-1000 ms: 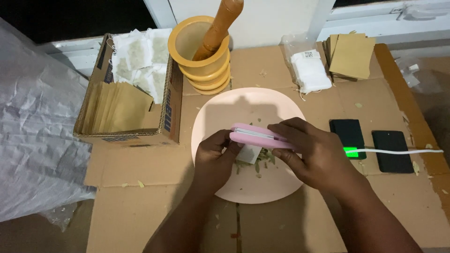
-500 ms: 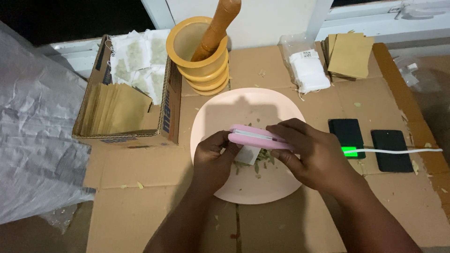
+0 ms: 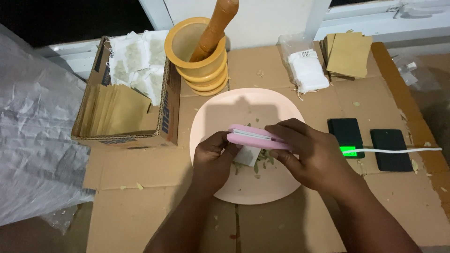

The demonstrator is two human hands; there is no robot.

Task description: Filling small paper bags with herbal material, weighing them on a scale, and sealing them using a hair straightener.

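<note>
Far left, crumpled plastic sheeting point(image 3: 33, 140) ran off the frame. Next, a cardboard box point(image 3: 126, 136) held brown envelopes, its near wall hiding their lower ends. Over the pink plate point(image 3: 220, 117), the left hand point(image 3: 213, 159) pinched a small white sachet point(image 3: 247, 155), half hidden under the pink sealer point(image 3: 255, 137). The right hand point(image 3: 309, 157) clamped that sealer from above, its fingertips out of sight.

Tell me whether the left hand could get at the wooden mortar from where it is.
Probably yes: nothing stands between the left hand and the mortar beyond the pink plate, but its fingers hold a small white sachet.
</note>
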